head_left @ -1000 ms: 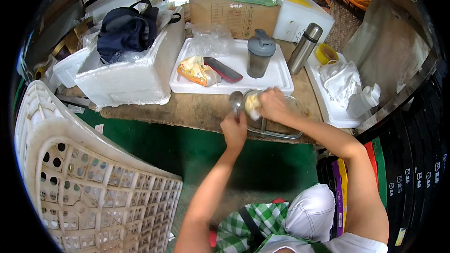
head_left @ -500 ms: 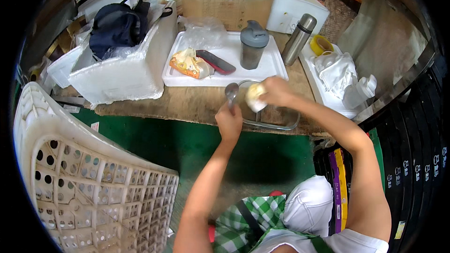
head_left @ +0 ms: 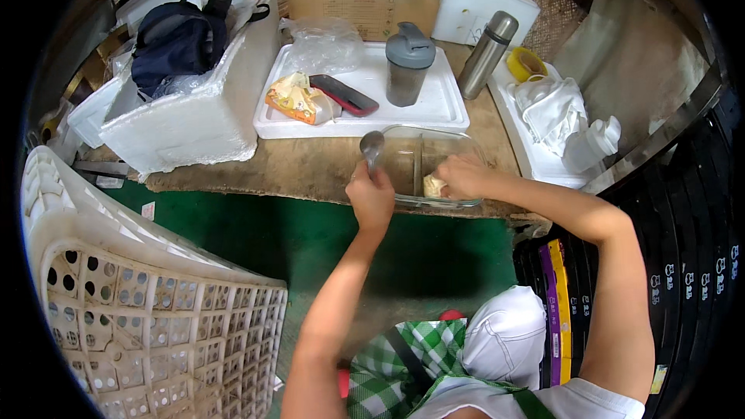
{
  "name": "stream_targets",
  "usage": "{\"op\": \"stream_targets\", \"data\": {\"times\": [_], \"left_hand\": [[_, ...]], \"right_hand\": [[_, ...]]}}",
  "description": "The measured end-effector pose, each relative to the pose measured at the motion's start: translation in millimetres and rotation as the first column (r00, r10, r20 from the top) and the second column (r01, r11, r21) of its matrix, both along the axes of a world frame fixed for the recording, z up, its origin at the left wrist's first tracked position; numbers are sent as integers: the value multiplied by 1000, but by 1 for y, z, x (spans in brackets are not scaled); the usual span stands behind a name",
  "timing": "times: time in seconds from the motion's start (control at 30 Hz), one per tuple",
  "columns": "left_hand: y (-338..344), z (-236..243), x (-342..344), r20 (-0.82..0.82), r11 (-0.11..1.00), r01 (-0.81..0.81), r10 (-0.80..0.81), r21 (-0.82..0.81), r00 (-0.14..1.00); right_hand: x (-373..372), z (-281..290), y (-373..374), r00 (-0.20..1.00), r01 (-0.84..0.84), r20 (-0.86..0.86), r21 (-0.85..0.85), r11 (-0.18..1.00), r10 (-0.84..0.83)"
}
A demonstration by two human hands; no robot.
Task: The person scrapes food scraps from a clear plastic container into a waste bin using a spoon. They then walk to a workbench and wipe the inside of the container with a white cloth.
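My left hand (head_left: 370, 200) is closed round the handle of a metal spoon (head_left: 372, 147), its bowl pointing up. The spoon stands at the left side of a clear glass food container (head_left: 401, 157), which has a divider down its middle. Inside the right compartment is my right hand (head_left: 459, 175), its fingers closed on a crumpled pale-yellow wad (head_left: 434, 185) that looks like tissue. The wad touches the container near the divider and the near wall. My right hand covers part of that compartment.
Behind the container, a white foam tray (head_left: 291, 129) holds a shaker bottle (head_left: 409, 66), phone (head_left: 345, 95), orange-white packet (head_left: 299, 98) and clear plastic bag. A steel flask (head_left: 487, 56) stands to its right. A foam box (head_left: 186, 128) and white plastic basket (head_left: 163, 295) are at left.
My right hand has lowered the wad from above the container into its right compartment. The spoon stays in my left hand. The whole view has shifted slightly.
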State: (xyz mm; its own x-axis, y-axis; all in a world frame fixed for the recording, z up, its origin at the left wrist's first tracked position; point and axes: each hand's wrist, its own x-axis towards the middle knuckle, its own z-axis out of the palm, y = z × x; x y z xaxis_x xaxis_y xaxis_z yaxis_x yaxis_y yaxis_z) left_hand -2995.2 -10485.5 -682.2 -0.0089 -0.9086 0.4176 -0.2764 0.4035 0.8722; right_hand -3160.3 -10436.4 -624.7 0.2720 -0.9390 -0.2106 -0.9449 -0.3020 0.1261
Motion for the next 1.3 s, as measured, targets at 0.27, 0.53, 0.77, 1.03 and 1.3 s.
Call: {"op": "stream_targets", "data": {"times": [0.27,0.53,0.77,1.03,1.3], "left_hand": [[3,5,0,1,997,71,-71,11,997],[6,10,-3,42,996,91,-90,-7,995],[-1,26,17,210,989,146,-142,-5,967],[4,59,-35,441,779,626,-552,-29,707],[22,49,-83,452,697,614,-713,370,536]], "right_hand": [[-25,-6,-5,970,69,-211,-249,966,-123],[-25,-3,-1,988,149,33,29,988,-150],[-32,45,50,738,580,453,-47,813,-500],[-61,85,111,560,788,672,-251,562,-485],[-77,75,140,510,817,699,-212,536,-501]]}}
